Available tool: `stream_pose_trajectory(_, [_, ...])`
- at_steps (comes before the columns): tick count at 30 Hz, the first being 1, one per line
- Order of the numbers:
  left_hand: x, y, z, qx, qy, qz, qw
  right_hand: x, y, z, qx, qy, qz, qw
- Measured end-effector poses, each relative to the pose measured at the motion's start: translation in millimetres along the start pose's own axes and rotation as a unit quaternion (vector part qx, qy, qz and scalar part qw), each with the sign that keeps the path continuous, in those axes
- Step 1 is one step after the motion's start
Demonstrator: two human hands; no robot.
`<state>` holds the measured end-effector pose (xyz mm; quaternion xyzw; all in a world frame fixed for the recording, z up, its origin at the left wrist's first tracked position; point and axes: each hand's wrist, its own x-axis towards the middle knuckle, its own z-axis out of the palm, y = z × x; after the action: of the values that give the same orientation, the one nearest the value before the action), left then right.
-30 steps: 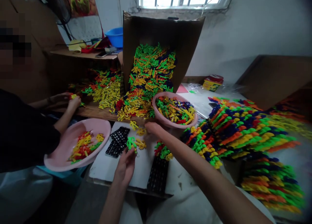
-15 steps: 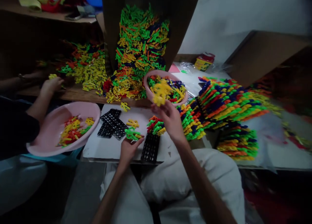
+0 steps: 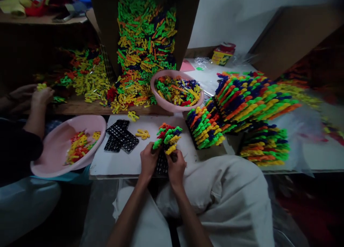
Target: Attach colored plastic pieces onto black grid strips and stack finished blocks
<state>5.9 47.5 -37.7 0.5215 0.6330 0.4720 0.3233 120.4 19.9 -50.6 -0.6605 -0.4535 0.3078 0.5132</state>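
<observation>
Both of my hands are at a black perforated tray (image 3: 162, 164) near the table's front edge. Rows of small red, green, blue and yellow plastic figures (image 3: 167, 134) stand in its far part. My left hand (image 3: 148, 161) pinches a green plastic figure (image 3: 156, 144) at the tray's left side. On the right side, my right hand (image 3: 176, 165) has its fingers closed on a yellow plastic figure (image 3: 171, 149). The fingertips partly hide both pieces. To the left lie a loose yellow figure (image 3: 142, 134) and a few stacked black trays (image 3: 121, 136).
A pink bowl (image 3: 176, 107) of mixed figures stands behind the tray. Filled trays (image 3: 255, 100) are piled at the right. Loose figures (image 3: 146, 43) spill from a tall box. At left, a co-worker's hand (image 3: 42, 96) holds a yellow piece above another pink bowl (image 3: 48, 168).
My right hand has come down from beside the bowl to the tray with yellow in its fingers. My left hand has moved right to the tray with green. The view has shifted slightly.
</observation>
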Motion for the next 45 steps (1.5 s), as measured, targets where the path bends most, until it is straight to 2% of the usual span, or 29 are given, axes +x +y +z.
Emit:
stream_pose_trajectory(6, [6, -2, 2.4, 0.058, 0.007, 0.018, 0.998, 7, 3, 5, -0.009, -0.001, -0.021, 1.0])
stream_pose_trajectory(9, [8, -2, -2.7, 0.053, -0.027, 0.036, 0.998, 6, 4, 5, -0.02, 0.0, -0.037, 0.999])
stream_pose_trajectory(12, [7, -3, -11.7, 0.035, -0.084, 0.066, 0.994, 6, 6, 4, -0.029, -0.003, -0.056, 0.998])
stream_pose_trajectory(14, [7, -3, -16.7, 0.028, -0.097, 0.08, 0.992, 5, 8, 3, -0.034, -0.006, -0.062, 0.997])
stream_pose_trajectory(16, [8, -4, -18.3, 0.034, -0.074, 0.082, 0.993, 3, 9, 3, -0.038, -0.016, -0.072, 0.997])
stream_pose_trajectory(18, [9, -4, -16.4, 0.051, -0.023, 0.072, 0.996, 2, 10, 4, -0.043, -0.023, -0.086, 0.995])
stream_pose_trajectory(22, [7, -4, -8.3, 0.037, 0.047, -0.001, 0.998, 6, 7, 6, -0.041, -0.021, -0.093, 0.995])
stream_pose_trajectory(26, [0, -3, -5.3, -0.072, 0.05, -0.083, 0.993, 15, 3, 10, -0.053, -0.027, -0.095, 0.994])
stream_pose_trajectory(30, [-9, -4, -9.2, -0.103, 0.042, -0.137, 0.984, 20, 4, 13, -0.073, -0.022, -0.108, 0.991])
stream_pose_trajectory(35, [-18, -6, -14.4, -0.146, 0.009, -0.102, 0.984, 23, 8, 15, -0.097, -0.018, -0.124, 0.987])
stream_pose_trajectory(38, [-21, -4, -13.4, -0.142, 0.012, -0.089, 0.986, 23, 10, 16, -0.109, -0.003, -0.135, 0.985])
stream_pose_trajectory(43, [-10, 0, -5.5, -0.039, 0.077, -0.043, 0.995, 23, 11, 16, -0.117, 0.001, -0.148, 0.982])
stream_pose_trajectory(45, [-1, 1, -1.7, 0.011, 0.077, -0.023, 0.997, 23, 10, 15, -0.111, -0.003, -0.149, 0.983])
